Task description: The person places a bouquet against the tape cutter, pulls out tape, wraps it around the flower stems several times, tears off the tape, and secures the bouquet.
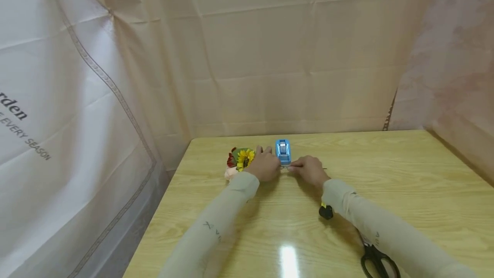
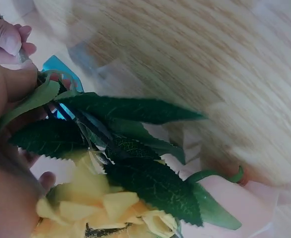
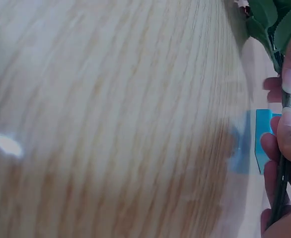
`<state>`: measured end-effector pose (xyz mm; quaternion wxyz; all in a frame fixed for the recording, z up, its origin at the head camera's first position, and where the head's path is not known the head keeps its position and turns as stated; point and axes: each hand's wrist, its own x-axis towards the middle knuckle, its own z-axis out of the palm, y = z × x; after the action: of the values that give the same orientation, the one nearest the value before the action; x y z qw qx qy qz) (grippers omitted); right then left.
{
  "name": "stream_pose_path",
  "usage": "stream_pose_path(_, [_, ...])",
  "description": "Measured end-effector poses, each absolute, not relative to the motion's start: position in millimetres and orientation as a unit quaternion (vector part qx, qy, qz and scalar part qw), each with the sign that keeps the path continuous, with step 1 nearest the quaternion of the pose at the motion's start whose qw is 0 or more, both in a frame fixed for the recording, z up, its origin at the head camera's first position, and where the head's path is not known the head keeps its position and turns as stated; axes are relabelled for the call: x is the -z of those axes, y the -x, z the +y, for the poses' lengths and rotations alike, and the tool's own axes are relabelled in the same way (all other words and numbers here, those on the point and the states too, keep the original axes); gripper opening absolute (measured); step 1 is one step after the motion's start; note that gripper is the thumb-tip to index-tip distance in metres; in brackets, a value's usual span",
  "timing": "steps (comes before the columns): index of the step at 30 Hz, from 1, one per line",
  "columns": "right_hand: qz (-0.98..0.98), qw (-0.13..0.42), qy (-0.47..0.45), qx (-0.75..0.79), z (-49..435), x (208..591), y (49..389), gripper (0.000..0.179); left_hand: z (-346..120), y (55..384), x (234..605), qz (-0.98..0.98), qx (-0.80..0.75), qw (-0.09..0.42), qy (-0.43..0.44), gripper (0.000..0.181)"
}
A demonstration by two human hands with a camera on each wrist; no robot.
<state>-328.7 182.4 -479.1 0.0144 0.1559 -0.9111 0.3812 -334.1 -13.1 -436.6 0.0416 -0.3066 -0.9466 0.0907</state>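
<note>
A bunch of flowers, with a yellow sunflower (image 1: 245, 159), a red bloom (image 1: 231, 160) and a pale pink one (image 1: 230, 173), lies sideways in my left hand (image 1: 264, 168). That hand grips the bundled stems just below the green leaves (image 2: 153, 188). My right hand (image 1: 310, 170) pinches the green stems (image 3: 281, 183) further down, its thumb close to the left thumb. A band of paler material shows on the stems between the thumbs; what it is I cannot tell. Just beyond the hands stands a blue tape dispenser (image 1: 283, 151).
Black-handled scissors (image 1: 376, 263) lie at the near right, partly under the right sleeve. A small black and yellow object (image 1: 326, 211) sits below the right wrist. The wooden table (image 1: 386, 162) meets hanging cloth (image 1: 270, 55) at the back and left.
</note>
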Motion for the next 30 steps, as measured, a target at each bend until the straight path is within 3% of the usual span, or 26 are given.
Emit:
stream_pose_path(16, [-0.908, 0.035, -0.16, -0.386, 180.7, 480.5, 327.1, 0.023, -10.2, 334.5, 441.8, -0.946, -0.13, 0.102, 0.28, 0.019])
stream_pose_path(25, [-0.919, -0.027, -0.141, -0.367, 176.5, 478.8, 331.4, 0.034, -7.6, 336.1, 448.1, -0.937, -0.151, 0.132, 0.286, 0.016])
stream_pose_path(30, [-0.924, -0.025, -0.146, -0.354, 175.5, 479.8, 331.6, 0.034, -6.1, 333.3, 451.6, -0.928, -0.166, 0.163, 0.292, 0.009])
